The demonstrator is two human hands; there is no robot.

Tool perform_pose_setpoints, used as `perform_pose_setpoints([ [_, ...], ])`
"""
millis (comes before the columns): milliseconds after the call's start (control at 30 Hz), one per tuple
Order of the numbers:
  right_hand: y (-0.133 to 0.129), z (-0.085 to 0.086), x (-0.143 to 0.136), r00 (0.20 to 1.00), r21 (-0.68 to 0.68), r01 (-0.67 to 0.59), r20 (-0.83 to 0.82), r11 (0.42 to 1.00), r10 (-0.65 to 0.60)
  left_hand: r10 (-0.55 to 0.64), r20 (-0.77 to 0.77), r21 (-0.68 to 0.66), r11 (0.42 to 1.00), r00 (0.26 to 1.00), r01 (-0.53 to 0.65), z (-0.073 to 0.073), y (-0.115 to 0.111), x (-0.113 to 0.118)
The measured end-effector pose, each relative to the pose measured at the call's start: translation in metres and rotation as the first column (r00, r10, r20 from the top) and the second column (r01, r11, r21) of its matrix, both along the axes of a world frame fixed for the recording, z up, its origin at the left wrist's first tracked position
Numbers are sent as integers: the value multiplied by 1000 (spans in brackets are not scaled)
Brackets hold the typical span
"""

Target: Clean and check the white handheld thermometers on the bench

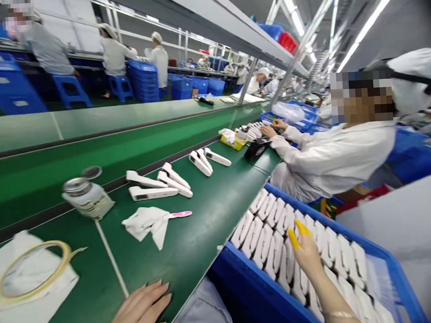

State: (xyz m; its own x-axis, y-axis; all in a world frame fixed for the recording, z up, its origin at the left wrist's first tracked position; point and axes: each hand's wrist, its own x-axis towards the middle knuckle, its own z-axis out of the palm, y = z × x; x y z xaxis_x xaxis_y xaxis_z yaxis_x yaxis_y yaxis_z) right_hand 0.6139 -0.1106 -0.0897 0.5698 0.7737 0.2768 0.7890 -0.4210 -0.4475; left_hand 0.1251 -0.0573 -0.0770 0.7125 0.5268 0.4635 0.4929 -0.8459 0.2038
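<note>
My left hand lies palm down on the green workbench, fingers stretched out and holding nothing. To my right, my right hand reaches over a blue crate packed with rows of white plastic handheld devices. Yellow finger cots cover two of its fingertips, which are apart among the devices; whether they touch one is unclear. Several similar white devices lie on the bench, some with a small dark display. Nearer me is a crumpled white cloth beside a pink-and-white stick.
At the left stand a metal-topped bottle and a roll of yellowish tape on white sheets. A co-worker in white handles devices farther along the bench, near a yellow tray and black object. Plastic bags line the crate's right end.
</note>
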Motion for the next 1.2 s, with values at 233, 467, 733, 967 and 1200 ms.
perform_pose_setpoints([
  [233, 202, 26, -195, 713, 20, -699, -60, 715, 698, 93, -66, 34, 995, 994, -91, 40, -14, -11],
  [467, 272, 37, -238, 665, 56, -705, -297, 707, 686, 157, -8, -233, 960, 988, -154, 53, -21, -24],
  [733, 149, 42, -283, 302, 312, -631, -745, 710, 595, 489, 279, -852, 522, 827, -21, 39, -27, -26],
  [967, 50, 31, -350, -215, 322, -753, -944, 573, 248, 790, 514, -757, 233, 335, 611, 34, -14, -27],
  [1200, 66, 48, -353, 42, 105, -959, -865, 262, 499, 889, 412, -773, 225, 199, 593, 33, -12, -29],
])
